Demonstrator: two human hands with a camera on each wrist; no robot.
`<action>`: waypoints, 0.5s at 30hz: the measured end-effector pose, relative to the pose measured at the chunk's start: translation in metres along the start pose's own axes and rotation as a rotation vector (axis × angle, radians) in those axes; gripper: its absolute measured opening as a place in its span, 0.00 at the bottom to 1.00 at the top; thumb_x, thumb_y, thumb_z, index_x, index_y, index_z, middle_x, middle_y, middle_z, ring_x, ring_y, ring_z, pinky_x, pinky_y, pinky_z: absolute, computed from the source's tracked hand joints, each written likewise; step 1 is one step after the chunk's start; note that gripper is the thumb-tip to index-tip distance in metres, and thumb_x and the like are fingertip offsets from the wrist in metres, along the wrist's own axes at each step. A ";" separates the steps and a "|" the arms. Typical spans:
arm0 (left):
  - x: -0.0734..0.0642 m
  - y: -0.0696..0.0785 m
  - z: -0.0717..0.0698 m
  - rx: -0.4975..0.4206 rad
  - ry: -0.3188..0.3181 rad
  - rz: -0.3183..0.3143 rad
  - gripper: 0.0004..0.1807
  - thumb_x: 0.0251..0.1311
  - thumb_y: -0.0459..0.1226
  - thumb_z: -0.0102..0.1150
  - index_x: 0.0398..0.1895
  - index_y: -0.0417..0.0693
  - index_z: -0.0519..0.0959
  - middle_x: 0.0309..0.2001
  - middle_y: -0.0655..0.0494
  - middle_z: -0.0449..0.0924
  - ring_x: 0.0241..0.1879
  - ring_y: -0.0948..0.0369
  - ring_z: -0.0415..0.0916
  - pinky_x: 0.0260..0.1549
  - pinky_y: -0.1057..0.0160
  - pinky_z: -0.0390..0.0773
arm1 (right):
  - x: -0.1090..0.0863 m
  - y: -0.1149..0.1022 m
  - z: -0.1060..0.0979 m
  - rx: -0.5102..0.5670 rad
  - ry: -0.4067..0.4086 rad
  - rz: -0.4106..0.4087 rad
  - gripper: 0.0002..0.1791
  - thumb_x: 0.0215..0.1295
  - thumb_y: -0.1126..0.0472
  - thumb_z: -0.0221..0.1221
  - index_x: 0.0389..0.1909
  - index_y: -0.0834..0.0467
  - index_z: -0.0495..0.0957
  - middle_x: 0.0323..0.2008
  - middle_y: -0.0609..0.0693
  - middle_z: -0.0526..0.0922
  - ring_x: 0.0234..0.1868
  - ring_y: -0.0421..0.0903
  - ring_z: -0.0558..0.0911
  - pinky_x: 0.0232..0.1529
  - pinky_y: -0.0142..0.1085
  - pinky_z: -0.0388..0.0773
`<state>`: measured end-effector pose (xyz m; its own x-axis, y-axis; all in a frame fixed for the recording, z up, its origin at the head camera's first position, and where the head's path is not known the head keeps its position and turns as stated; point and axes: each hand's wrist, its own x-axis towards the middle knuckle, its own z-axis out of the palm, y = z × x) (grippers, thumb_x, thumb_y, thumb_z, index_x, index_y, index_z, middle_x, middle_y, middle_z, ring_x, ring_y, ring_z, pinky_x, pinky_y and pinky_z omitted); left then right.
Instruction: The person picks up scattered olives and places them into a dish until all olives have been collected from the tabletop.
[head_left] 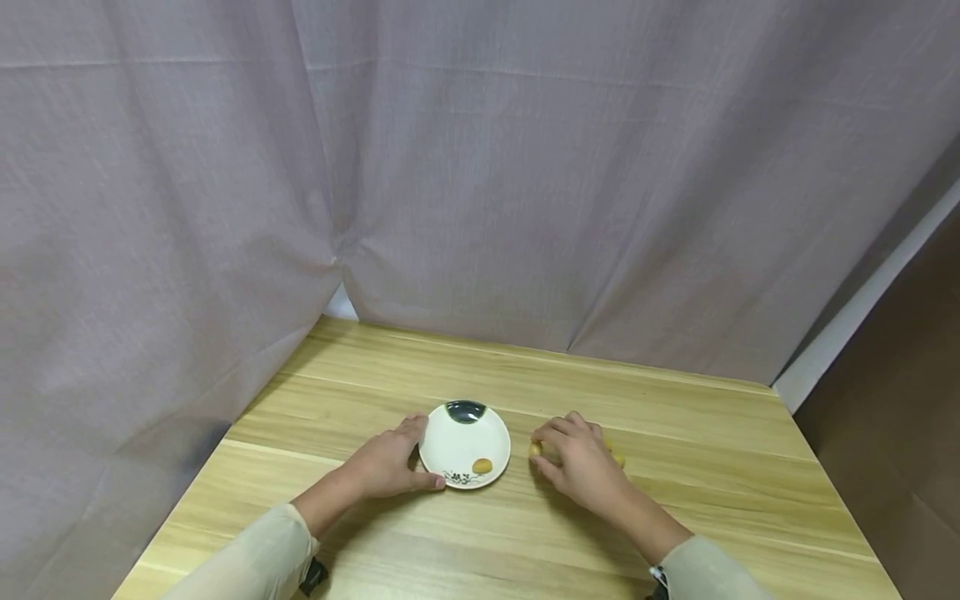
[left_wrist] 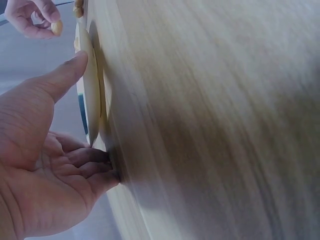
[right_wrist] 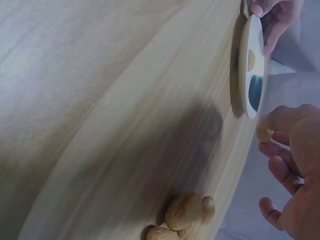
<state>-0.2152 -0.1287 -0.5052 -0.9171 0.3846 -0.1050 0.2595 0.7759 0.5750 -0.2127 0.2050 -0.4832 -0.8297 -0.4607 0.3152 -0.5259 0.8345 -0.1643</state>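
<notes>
A white plate (head_left: 453,442) with a dark green patch and a floral print lies on the wooden table. My left hand (head_left: 382,462) grips its left side, thumb at the near rim and fingers round the far edge. One small tan round piece (head_left: 482,466) lies on the plate near the print. To the right of the plate, my right hand (head_left: 581,462) pinches another small tan piece (right_wrist: 263,132) between thumb and fingertips, above the table. Several similar brownish lumps (right_wrist: 184,212) sit together on the table under that hand, partly hidden by it in the head view.
The wooden table (head_left: 675,500) extends on both sides of the plate. Grey cloth (head_left: 525,183) hangs along its back and left side. A brown panel (head_left: 892,433) stands at the right edge.
</notes>
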 end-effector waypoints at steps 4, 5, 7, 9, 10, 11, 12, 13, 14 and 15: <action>0.000 -0.001 0.000 0.004 -0.001 0.007 0.68 0.56 0.61 0.82 0.87 0.30 0.56 0.86 0.32 0.58 0.86 0.37 0.58 0.87 0.38 0.61 | 0.004 -0.002 0.000 0.001 0.003 -0.014 0.16 0.62 0.58 0.81 0.49 0.56 0.91 0.50 0.51 0.93 0.49 0.49 0.83 0.52 0.58 0.85; 0.000 -0.001 0.000 0.004 -0.002 0.008 0.68 0.56 0.61 0.82 0.87 0.30 0.56 0.86 0.32 0.58 0.86 0.38 0.58 0.87 0.38 0.60 | 0.005 -0.003 0.000 0.002 0.010 -0.022 0.16 0.62 0.58 0.81 0.49 0.56 0.91 0.50 0.51 0.93 0.49 0.49 0.83 0.51 0.57 0.85; 0.001 -0.001 0.000 0.005 -0.005 0.008 0.68 0.57 0.61 0.82 0.87 0.30 0.56 0.86 0.32 0.58 0.87 0.38 0.58 0.87 0.38 0.60 | 0.007 -0.005 0.000 0.005 0.028 -0.039 0.17 0.61 0.58 0.81 0.48 0.57 0.91 0.49 0.51 0.93 0.49 0.49 0.83 0.49 0.55 0.84; 0.001 -0.001 0.001 0.006 -0.007 0.004 0.68 0.57 0.61 0.82 0.87 0.30 0.56 0.86 0.32 0.58 0.87 0.38 0.57 0.87 0.38 0.60 | 0.009 -0.006 0.000 0.011 0.047 -0.056 0.16 0.60 0.59 0.81 0.48 0.57 0.91 0.48 0.50 0.93 0.48 0.48 0.82 0.47 0.53 0.83; 0.001 -0.001 0.001 0.007 -0.007 0.002 0.68 0.57 0.61 0.82 0.87 0.30 0.56 0.86 0.32 0.58 0.87 0.38 0.57 0.87 0.38 0.60 | 0.010 -0.007 0.000 0.013 0.053 -0.062 0.16 0.60 0.59 0.82 0.47 0.56 0.91 0.47 0.50 0.93 0.47 0.48 0.82 0.47 0.52 0.82; 0.001 -0.001 0.001 0.007 -0.007 0.001 0.68 0.57 0.61 0.82 0.87 0.30 0.56 0.86 0.32 0.58 0.87 0.38 0.57 0.87 0.38 0.60 | 0.011 -0.008 0.001 0.013 0.061 -0.069 0.16 0.60 0.59 0.82 0.47 0.56 0.91 0.47 0.50 0.93 0.47 0.48 0.82 0.46 0.51 0.82; 0.001 -0.001 0.001 0.009 -0.007 0.000 0.68 0.57 0.61 0.82 0.87 0.30 0.56 0.86 0.32 0.58 0.87 0.38 0.57 0.87 0.38 0.60 | 0.012 -0.009 0.001 0.016 0.064 -0.072 0.16 0.60 0.59 0.82 0.47 0.56 0.91 0.47 0.50 0.93 0.46 0.48 0.82 0.46 0.51 0.81; 0.001 -0.001 0.001 0.010 -0.007 -0.001 0.68 0.57 0.61 0.82 0.87 0.30 0.56 0.86 0.32 0.58 0.87 0.38 0.57 0.87 0.38 0.60 | 0.013 -0.009 0.002 0.015 0.066 -0.075 0.16 0.60 0.59 0.82 0.46 0.56 0.91 0.46 0.49 0.93 0.46 0.47 0.81 0.45 0.50 0.81; 0.001 -0.001 0.001 0.011 -0.007 -0.002 0.68 0.57 0.61 0.82 0.87 0.30 0.56 0.86 0.32 0.58 0.87 0.38 0.57 0.87 0.38 0.60 | 0.014 -0.010 0.002 0.021 0.064 -0.077 0.16 0.60 0.59 0.82 0.47 0.56 0.91 0.46 0.50 0.93 0.46 0.48 0.82 0.46 0.51 0.81; 0.002 -0.001 0.001 0.013 -0.006 -0.002 0.68 0.57 0.62 0.81 0.87 0.30 0.56 0.86 0.32 0.58 0.87 0.38 0.57 0.87 0.38 0.60 | 0.015 -0.010 0.003 0.022 0.059 -0.077 0.16 0.60 0.58 0.82 0.47 0.56 0.91 0.47 0.50 0.93 0.46 0.48 0.82 0.46 0.51 0.81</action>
<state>-0.2166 -0.1283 -0.5067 -0.9158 0.3859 -0.1115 0.2613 0.7832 0.5642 -0.2199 0.1887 -0.4792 -0.7745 -0.5041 0.3822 -0.5921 0.7903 -0.1575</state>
